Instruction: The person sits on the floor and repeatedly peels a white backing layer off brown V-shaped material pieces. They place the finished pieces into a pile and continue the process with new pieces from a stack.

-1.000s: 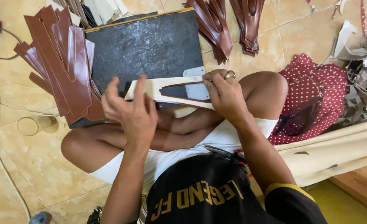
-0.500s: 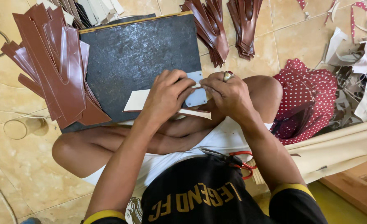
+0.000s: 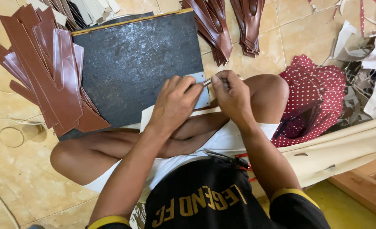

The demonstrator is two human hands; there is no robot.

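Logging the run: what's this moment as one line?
left hand: on template | right hand: holds blade | board under | brown strips beside

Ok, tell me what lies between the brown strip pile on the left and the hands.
The dark cutting board, flat on the floor; head view shows it.

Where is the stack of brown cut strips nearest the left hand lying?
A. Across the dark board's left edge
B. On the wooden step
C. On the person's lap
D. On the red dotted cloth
A: the brown strips fan over the left edge of the dark board, left of the left hand.
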